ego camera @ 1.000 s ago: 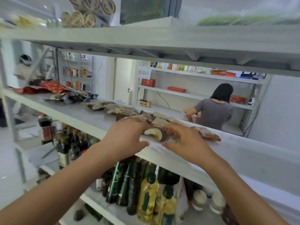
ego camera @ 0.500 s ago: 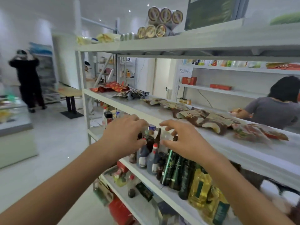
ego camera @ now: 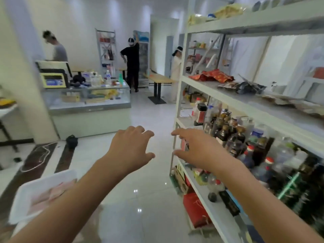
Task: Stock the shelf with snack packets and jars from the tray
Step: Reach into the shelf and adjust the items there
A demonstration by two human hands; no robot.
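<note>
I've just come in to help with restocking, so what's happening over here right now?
A person is stocking the shelf from a white tray. Both hands are empty: the left hand and right hand hang open in mid-air by the shelf's end, touching nothing. Snack packets already lie on the level above rows of bottles. The tray sits low on the left with pale packets in it.

Shelf [ego camera: 245, 95] on R w/ packets [ego camera: 213, 77] above bottles [ego camera: 228, 134]; tray [ego camera: 26, 190] bottom L.
</note>
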